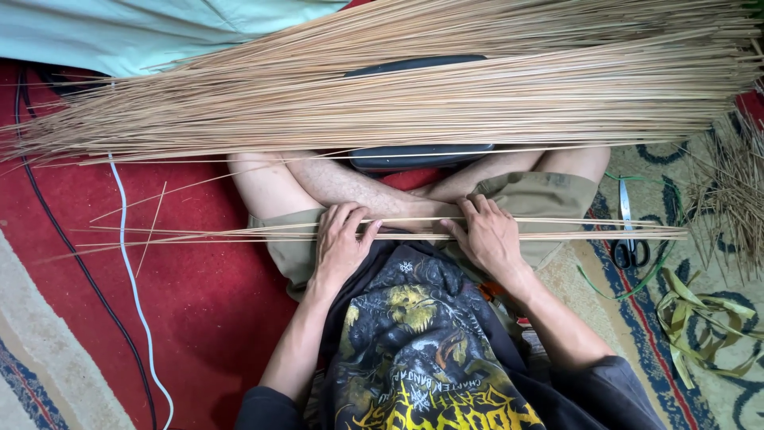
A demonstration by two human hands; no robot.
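Note:
I sit cross-legged on the floor. A small bunch of thin tan sticks (pixel 573 232) lies across my lap, running left to right. My left hand (pixel 341 243) rests on the bunch with its fingers curled over it. My right hand (pixel 487 235) grips the same bunch a little to the right, fingers wrapped over the sticks. A big pile of long tan sticks (pixel 446 80) lies across the floor beyond my legs, covering most of a black object (pixel 422 156).
Black-handled scissors (pixel 629 239) lie on the patterned rug at right, beside green strips (pixel 700 326) and a heap of short stick ends (pixel 728 191). A black cable (pixel 79 271) and a white cable (pixel 127 263) run over the red carpet at left. Pale cloth (pixel 143 32) lies at the top left.

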